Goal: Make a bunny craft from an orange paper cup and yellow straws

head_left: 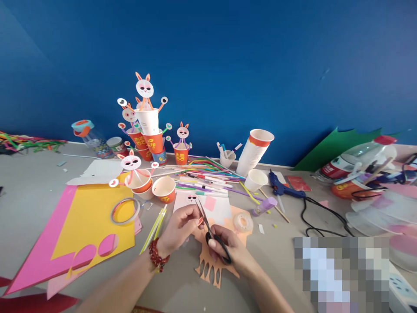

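Note:
My right hand (224,245) grips a pair of scissors (219,243) by the black handles, blades pointing up and away from me. Between the fingertips of my left hand (182,224), closed in a pinch, is a small orange paper ear (200,221) with a pale edge, close beside the blades. Beneath my hands lies a peach paper sheet (204,252) with several leaf-shaped holes cut along its near edge. Just beyond, a white sheet (224,206) carries a round bunny face (191,198) and a pink paper piece (210,203).
Paper cups with bunny figures (153,141) stand at the back left. Yellow card (97,208) and a tape ring (114,213) lie left. Pens (208,179), a cup stack (252,154), a glue stick (264,206) and a corded glue gun (283,189) are behind and right.

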Available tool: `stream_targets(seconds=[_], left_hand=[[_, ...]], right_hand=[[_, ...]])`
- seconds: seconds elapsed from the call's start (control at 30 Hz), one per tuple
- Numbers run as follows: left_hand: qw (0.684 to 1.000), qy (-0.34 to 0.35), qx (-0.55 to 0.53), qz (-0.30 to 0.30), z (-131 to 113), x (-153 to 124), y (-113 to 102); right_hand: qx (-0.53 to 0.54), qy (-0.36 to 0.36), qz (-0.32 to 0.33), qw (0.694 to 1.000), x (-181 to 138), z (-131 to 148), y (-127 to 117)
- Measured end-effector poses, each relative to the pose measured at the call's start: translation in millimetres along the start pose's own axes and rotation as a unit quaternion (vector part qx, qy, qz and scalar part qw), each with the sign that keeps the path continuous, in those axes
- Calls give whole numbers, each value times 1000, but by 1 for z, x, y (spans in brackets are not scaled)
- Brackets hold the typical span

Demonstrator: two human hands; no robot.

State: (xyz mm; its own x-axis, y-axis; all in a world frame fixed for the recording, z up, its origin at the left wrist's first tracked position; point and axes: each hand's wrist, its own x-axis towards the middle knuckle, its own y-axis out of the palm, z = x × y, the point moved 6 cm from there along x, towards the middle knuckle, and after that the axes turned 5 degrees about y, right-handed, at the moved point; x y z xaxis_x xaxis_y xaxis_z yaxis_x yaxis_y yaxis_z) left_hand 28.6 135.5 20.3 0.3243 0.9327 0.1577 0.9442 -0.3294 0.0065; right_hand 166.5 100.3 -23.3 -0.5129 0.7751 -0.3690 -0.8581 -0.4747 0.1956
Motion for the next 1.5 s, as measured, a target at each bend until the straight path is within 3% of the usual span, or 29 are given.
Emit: stream_targets(seconds=[0.37, 1.5], left_hand=[[1000, -23, 1, -4, 3, -1, 0], [999, -12, -39, 6, 9, 0, -2]], right_hand=[[-15, 3, -8, 1000, 1, -1, -3], [-10, 1, -15, 1000, 4, -5, -9]])
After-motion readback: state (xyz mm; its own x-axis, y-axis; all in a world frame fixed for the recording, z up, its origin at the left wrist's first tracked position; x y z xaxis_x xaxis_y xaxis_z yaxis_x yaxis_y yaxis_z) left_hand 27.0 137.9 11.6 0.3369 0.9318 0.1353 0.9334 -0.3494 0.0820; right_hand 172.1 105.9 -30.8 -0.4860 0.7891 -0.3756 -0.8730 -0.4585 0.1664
